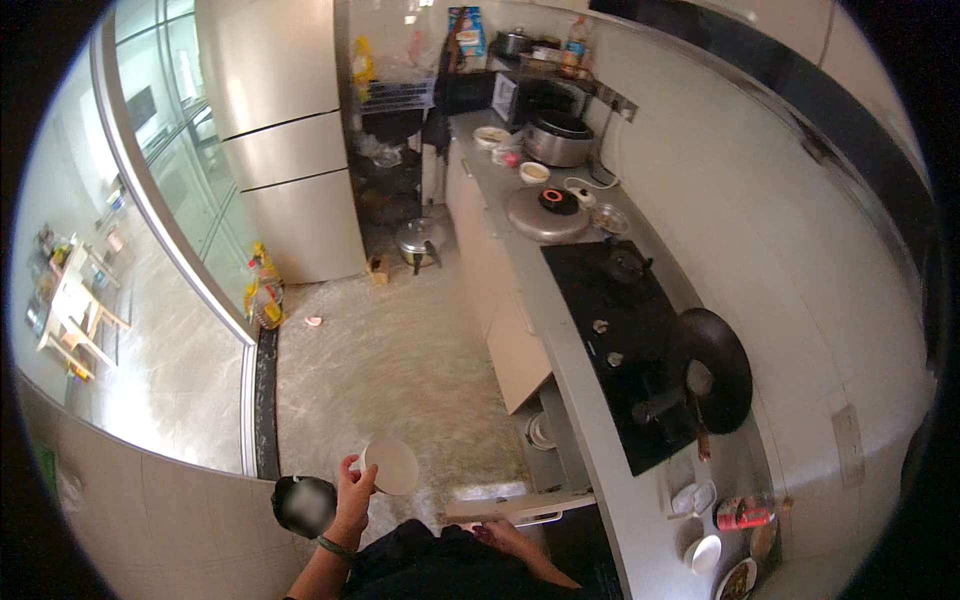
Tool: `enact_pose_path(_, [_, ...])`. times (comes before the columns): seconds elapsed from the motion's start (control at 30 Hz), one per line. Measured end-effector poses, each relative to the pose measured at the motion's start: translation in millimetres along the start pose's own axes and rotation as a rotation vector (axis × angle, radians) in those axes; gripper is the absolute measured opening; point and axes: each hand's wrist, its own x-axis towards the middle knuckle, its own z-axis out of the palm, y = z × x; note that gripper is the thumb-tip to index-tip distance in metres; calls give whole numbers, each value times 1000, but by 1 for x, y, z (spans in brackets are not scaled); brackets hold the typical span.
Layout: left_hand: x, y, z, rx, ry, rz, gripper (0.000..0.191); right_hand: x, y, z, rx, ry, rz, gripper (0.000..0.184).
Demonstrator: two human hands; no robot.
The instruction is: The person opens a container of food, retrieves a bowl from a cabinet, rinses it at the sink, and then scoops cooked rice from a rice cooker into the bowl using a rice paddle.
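Observation:
My left hand [357, 487] holds a round white bowl [391, 466] by its rim, with the bowl's mouth facing up. Close to that hand is the head of another person [304, 504], low beside me. My right hand [504, 537] is beside the pulled-open cabinet front [517, 507], near its metal handle [553, 516]. Whether it grips anything is unclear. Behind that front, inside the lower cabinet, white dishes [540, 431] are visible.
A grey counter [559, 352] runs along the right, with a black cooktop [600, 315], a wok [716, 360], a small white bowl [703, 553] and a plate of food [739, 581]. Farther back are a large lid [532, 217] and an electric cooker [559, 142]. A pot [420, 238] stands on the floor.

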Motion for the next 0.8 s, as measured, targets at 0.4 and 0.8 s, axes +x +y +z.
enact_pose_path(0.4, [63, 25, 22, -100, 145, 15, 47, 106, -178, -29, 300, 329, -367, 20])
enact_pose_path(0.8, [254, 113, 45, 46, 16, -75, 44, 122, -202, -32, 236, 565, -84, 23])
